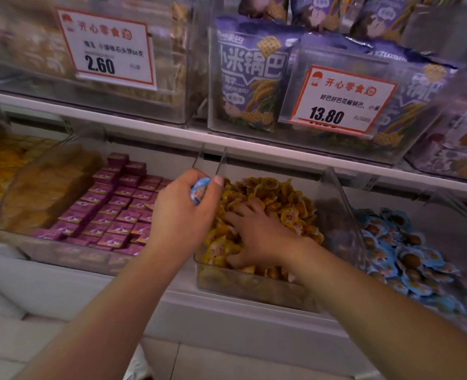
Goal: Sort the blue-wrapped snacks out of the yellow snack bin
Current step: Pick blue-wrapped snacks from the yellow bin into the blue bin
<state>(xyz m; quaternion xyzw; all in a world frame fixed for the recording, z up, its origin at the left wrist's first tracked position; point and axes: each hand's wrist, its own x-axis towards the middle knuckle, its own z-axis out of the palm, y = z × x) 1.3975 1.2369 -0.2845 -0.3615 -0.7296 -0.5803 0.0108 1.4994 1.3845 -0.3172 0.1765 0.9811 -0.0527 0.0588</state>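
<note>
Head view looks down on two shelves of clear plastic bins. Along the upper shelf (172,133) stand two bins with price cards, 2.60 at upper left and 13.80 at upper right; the right one holds purple snack bags (251,75), at least five of them, though the blur at the top edge hides the true count. On the lower shelf I count four bins clearly, with a fifth of orange packs at far left: a tan-filled one (51,193), a bin of purple boxes (111,209), the yellow snack bin (254,286) at centre, and a bin of blue-wrapped rounds (402,253) at lower right. The yellow bin is heaped with yellow-wrapped snacks (276,198), far too many to count.

Two bare forearms reach in from the bottom of the frame. The left hand (183,212) is raised over the wall between the purple and yellow bins, fingers and thumb curled tight round one blue-wrapped snack (199,190). The right hand (257,231) lies palm down on the yellow pile, fingers spread and dug among the wrappers, gripping nothing that can be seen.
</note>
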